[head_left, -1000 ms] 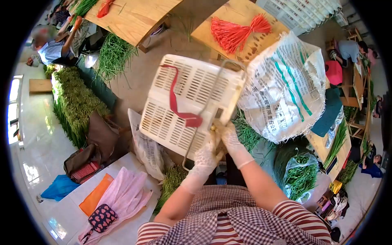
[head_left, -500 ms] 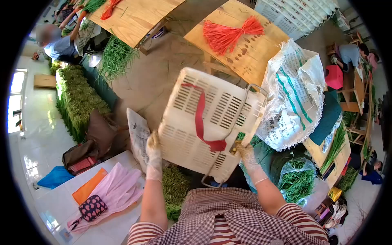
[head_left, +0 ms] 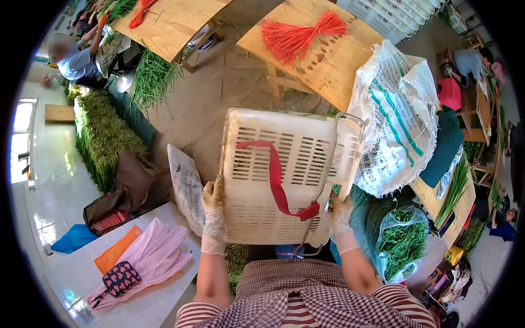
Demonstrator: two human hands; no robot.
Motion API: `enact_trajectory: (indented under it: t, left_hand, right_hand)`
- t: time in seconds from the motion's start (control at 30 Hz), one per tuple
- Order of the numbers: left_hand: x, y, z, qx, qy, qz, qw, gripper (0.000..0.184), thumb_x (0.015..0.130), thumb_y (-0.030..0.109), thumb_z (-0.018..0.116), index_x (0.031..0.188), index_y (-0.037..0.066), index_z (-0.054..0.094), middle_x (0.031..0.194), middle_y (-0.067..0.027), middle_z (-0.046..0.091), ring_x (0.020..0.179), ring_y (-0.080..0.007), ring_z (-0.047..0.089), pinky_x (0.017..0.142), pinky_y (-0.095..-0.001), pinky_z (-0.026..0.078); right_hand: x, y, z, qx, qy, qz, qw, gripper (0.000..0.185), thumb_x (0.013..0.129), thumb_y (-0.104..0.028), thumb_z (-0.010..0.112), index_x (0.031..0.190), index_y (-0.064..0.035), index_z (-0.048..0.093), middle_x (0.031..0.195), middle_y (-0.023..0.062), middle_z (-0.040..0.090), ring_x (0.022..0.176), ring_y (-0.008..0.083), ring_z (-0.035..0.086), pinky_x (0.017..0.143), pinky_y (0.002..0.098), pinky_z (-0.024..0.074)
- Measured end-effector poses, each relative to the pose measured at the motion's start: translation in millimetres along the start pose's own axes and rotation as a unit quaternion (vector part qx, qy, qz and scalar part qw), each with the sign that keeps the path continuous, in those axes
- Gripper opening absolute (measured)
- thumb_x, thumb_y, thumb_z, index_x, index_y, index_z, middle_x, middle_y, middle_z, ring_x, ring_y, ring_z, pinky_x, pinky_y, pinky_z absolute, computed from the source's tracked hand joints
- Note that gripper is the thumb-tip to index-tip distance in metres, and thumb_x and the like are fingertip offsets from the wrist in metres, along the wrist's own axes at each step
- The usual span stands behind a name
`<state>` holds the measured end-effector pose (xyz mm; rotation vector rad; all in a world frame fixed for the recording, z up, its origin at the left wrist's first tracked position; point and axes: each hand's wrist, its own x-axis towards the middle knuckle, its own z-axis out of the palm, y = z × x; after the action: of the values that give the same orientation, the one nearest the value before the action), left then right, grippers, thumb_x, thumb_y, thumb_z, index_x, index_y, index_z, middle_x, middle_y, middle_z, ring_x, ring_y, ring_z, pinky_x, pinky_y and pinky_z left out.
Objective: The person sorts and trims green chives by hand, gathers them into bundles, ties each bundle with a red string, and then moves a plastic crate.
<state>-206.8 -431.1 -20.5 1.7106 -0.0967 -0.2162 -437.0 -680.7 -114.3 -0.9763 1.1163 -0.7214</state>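
A white slotted plastic basket (head_left: 257, 199) is held in front of me, with a red strap (head_left: 276, 183) across it and a metal wire handle (head_left: 327, 164) on its right side. My left hand (head_left: 213, 202), in a pale glove, grips the basket's left edge. My right hand (head_left: 340, 210), gloved too, is closed on the right edge near the wire handle; part of its fingers is hidden by the basket. A white woven sack (head_left: 391, 126) with green stripes stands just beyond the basket on the right.
Red ties (head_left: 301, 38) lie on a wooden table (head_left: 339, 76) ahead. Green stalks (head_left: 106, 131) are piled at left, near a seated co-worker (head_left: 76, 63). A bag of greens (head_left: 403, 240) is at right; pink cloth (head_left: 156, 249) lies on a white surface at lower left.
The basket has turned to sit squarer and moved right and down from a second ago. My left hand has gone from beside my right hand to the basket's left edge.
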Motion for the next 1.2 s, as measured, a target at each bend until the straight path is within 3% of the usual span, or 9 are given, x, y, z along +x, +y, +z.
enact_trajectory:
  t: [0.47, 0.53, 0.6, 0.67, 0.7, 0.73, 0.8, 0.9, 1.2]
  left_hand:
    - [-171, 120, 104, 0.297, -0.180, 0.257, 0.902, 0.035, 0.071, 0.012, 0.079, 0.094, 0.002, 0.054, 0.076, -0.0036, 0.053, 0.065, -0.0127, 0.048, 0.059, -0.0270, 0.042]
    - [-153, 96, 126, 0.254, -0.173, 0.121, 0.944, 0.035, 0.074, 0.016, 0.078, 0.095, 0.001, 0.055, 0.077, -0.0043, 0.053, 0.069, -0.0161, 0.050, 0.064, -0.0306, 0.044]
    - [-127, 63, 139, 0.253, -0.139, 0.234, 0.929, 0.038, 0.078, 0.017, 0.075, 0.101, -0.003, 0.052, 0.083, -0.0102, 0.057, 0.069, -0.0158, 0.053, 0.057, -0.0298, 0.046]
    - [-105, 49, 117, 0.305, -0.177, 0.034, 0.935, 0.038, 0.077, 0.012, 0.076, 0.101, -0.004, 0.051, 0.083, -0.0088, 0.056, 0.071, -0.0133, 0.053, 0.058, -0.0282, 0.046]
    - [-108, 38, 105, 0.277, -0.148, 0.088, 0.946, 0.039, 0.076, 0.013, 0.077, 0.100, -0.004, 0.051, 0.082, -0.0088, 0.056, 0.071, -0.0132, 0.053, 0.058, -0.0278, 0.046]
    - [-116, 30, 101, 0.250, -0.139, 0.133, 0.949, 0.040, 0.075, 0.013, 0.078, 0.100, -0.003, 0.051, 0.082, -0.0088, 0.056, 0.071, -0.0131, 0.053, 0.059, -0.0274, 0.046]
    - [-118, 45, 99, 0.269, -0.064, 0.158, 0.948, 0.048, 0.074, 0.021, 0.080, 0.101, -0.005, 0.052, 0.087, -0.0107, 0.057, 0.076, -0.0173, 0.055, 0.062, -0.0295, 0.048]
    - [-95, 9, 83, 0.260, -0.025, 0.129, 0.957, 0.055, 0.075, 0.032, 0.079, 0.104, -0.007, 0.053, 0.095, -0.0169, 0.056, 0.085, -0.0267, 0.056, 0.073, -0.0357, 0.049]
    - [-29, 1, 31, 0.181, 0.024, 0.125, 0.975, 0.064, 0.070, 0.039, 0.081, 0.108, -0.004, 0.053, 0.094, -0.0160, 0.060, 0.084, -0.0274, 0.058, 0.076, -0.0372, 0.048]
  right_hand:
    - [62, 126, -118, 0.316, -0.053, 0.085, 0.943, 0.021, 0.086, -0.011, 0.063, 0.104, -0.0037, 0.057, 0.086, 0.0050, 0.064, 0.068, 0.0172, 0.062, 0.052, 0.0312, 0.0511]
    - [90, 147, -118, 0.136, 0.013, 0.120, 0.983, 0.019, 0.088, -0.027, 0.059, 0.096, -0.0094, 0.058, 0.079, 0.0041, 0.061, 0.067, 0.0184, 0.059, 0.052, 0.0360, 0.0491]
    - [93, 136, -107, -0.055, 0.043, 0.057, 0.996, 0.026, 0.092, -0.041, 0.050, 0.083, -0.0186, 0.059, 0.061, 0.0006, 0.056, 0.053, 0.0188, 0.053, 0.046, 0.0336, 0.0427]
    - [124, 198, -113, 0.268, 0.023, 0.228, 0.936, 0.035, 0.088, -0.042, 0.060, 0.100, -0.0095, 0.059, 0.088, 0.0087, 0.063, 0.077, 0.0246, 0.062, 0.058, 0.0454, 0.0522]
    - [108, 160, -127, 0.181, -0.196, 0.112, 0.957, 0.036, 0.087, -0.041, 0.061, 0.100, -0.0080, 0.060, 0.088, 0.0102, 0.065, 0.076, 0.0289, 0.063, 0.059, 0.0480, 0.0516]
    - [71, 116, -95, 0.364, -0.051, 0.133, 0.921, 0.040, 0.086, -0.042, 0.063, 0.102, -0.0048, 0.061, 0.087, 0.0120, 0.068, 0.072, 0.0304, 0.065, 0.058, 0.0464, 0.0521]
    - [118, 149, -102, -0.086, -0.022, -0.049, 0.995, 0.039, 0.085, -0.036, 0.065, 0.105, -0.0033, 0.060, 0.088, 0.0132, 0.069, 0.069, 0.0301, 0.065, 0.057, 0.0438, 0.0528]
    - [117, 131, -80, -0.252, 0.038, -0.012, 0.967, 0.035, 0.084, -0.028, 0.067, 0.106, -0.0024, 0.059, 0.086, 0.0133, 0.068, 0.067, 0.0292, 0.065, 0.058, 0.0414, 0.0528]
    - [101, 178, -42, 0.048, -0.079, 0.034, 0.995, 0.019, 0.085, -0.019, 0.064, 0.097, -0.0047, 0.060, 0.090, 0.0111, 0.064, 0.071, 0.0276, 0.064, 0.055, 0.0377, 0.0520]
